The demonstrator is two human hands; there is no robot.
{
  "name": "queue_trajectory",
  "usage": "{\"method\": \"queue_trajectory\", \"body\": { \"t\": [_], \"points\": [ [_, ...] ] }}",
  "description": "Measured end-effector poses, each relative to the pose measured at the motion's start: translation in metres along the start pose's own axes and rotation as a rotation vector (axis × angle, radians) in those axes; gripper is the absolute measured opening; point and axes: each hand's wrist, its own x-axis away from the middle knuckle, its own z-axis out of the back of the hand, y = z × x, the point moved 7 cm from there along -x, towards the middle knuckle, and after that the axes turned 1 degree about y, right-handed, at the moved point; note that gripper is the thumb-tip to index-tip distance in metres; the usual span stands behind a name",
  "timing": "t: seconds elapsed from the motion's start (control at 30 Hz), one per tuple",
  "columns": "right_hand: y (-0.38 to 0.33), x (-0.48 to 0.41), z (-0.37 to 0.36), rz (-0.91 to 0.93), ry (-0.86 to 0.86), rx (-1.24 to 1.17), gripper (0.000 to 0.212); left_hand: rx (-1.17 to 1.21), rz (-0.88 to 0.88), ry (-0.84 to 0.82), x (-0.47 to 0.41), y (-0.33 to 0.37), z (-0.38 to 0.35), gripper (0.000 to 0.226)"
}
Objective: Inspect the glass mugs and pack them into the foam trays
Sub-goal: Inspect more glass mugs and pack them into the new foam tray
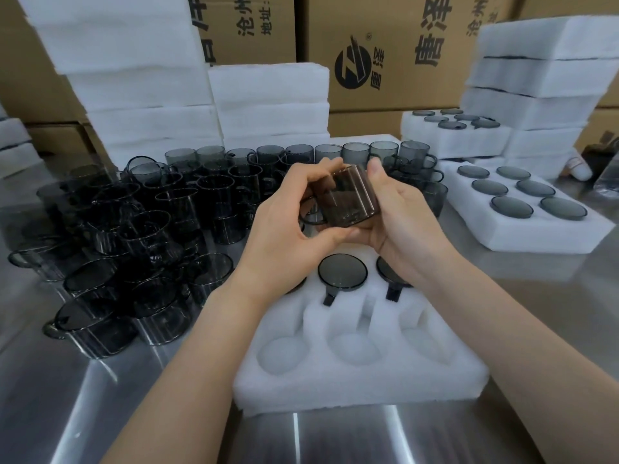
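Warehouse packing bench: printed cardboard boxes along the back, stacks of white foam trays in front of them. Steel worktop with bare room at the near left and near right corners.

The front foam tray lies centre, its near edge well back from the bottom of the frame. Its left edge is close to the loose mugs, which are packed tight across the left half, some stacked. A bare strip of steel separates its right side from the filled tray, which holds six mugs bottom-up.

In the front tray, the three near pockets are open. In the far row a seated mug sits bottom-up with its handle in the slot, and a second one just right of it is part-hidden by the wrist. A third may sit under the left wrist, but that spot is too covered to tell.

The held mug, smoky glass, is off the worktop and tilted on its side above the far row of the front tray, its handle pointing lower left. The left grip is closed round the handle end, fingers curled over the top and thumb beneath. The right grip cups the other end, thumb on top and fingers wrapped under.
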Motion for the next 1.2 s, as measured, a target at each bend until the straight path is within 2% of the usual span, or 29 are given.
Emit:
{"method": "queue_trajectory", "body": {
  "t": [0.07,0.13,0.23,0.3,0.4,0.5,0.7,0.77,0.83,0.93,1.0,1.07,1.13,1.2],
  "points": [
    [0.004,-0.002,-0.003,-0.051,-0.043,-0.08,0.045,0.042,-0.002,-0.014,0.0,0.0,-0.001,0.055],
    [0.012,0.0,-0.013,-0.176,-0.165,-0.197,0.058,0.082,0.018,-0.035,0.0,-0.002,-0.002,0.053],
    [0.016,0.004,-0.025,-0.268,-0.328,-0.26,0.071,0.053,0.04,-0.046,0.0,-0.005,-0.002,0.061],
    [0.016,0.003,-0.022,-0.241,-0.284,-0.2,0.068,-0.026,0.039,-0.04,0.0,-0.004,-0.002,0.071],
    [0.014,-0.001,-0.012,-0.134,-0.135,0.022,0.059,-0.132,0.021,-0.025,0.0,0.001,-0.002,0.082],
    [0.013,0.0,-0.008,-0.089,-0.06,0.052,0.054,-0.176,0.016,-0.004,-0.001,0.004,-0.002,0.075],
    [0.011,-0.002,-0.005,-0.135,-0.07,-0.069,0.048,-0.057,0.051,-0.087,0.001,-0.001,-0.005,0.074],
    [0.012,-0.003,-0.004,-0.154,-0.081,-0.113,0.046,-0.036,0.014,-0.12,0.001,0.001,-0.007,0.062],
    [0.015,-0.004,-0.007,-0.203,-0.15,-0.186,0.05,-0.04,-0.024,-0.121,0.0,0.004,-0.007,0.052],
    [0.021,0.002,-0.02,-0.329,-0.348,-0.288,0.066,-0.047,-0.015,-0.104,0.0,0.001,-0.004,0.06],
    [0.021,0.006,-0.026,-0.341,-0.439,-0.302,0.072,-0.043,0.035,-0.106,-0.001,-0.003,-0.004,0.067],
    [0.02,0.004,-0.026,-0.293,-0.416,-0.244,0.069,-0.009,0.071,-0.11,0.0,-0.005,-0.006,0.077],
    [0.017,0.001,-0.02,-0.21,-0.311,-0.183,0.061,0.019,0.075,-0.088,0.001,-0.005,-0.006,0.079],
    [0.014,-0.001,-0.012,-0.123,-0.204,-0.126,0.045,-0.019,0.064,-0.045,0.001,-0.004,-0.004,0.081]
  ]
}}
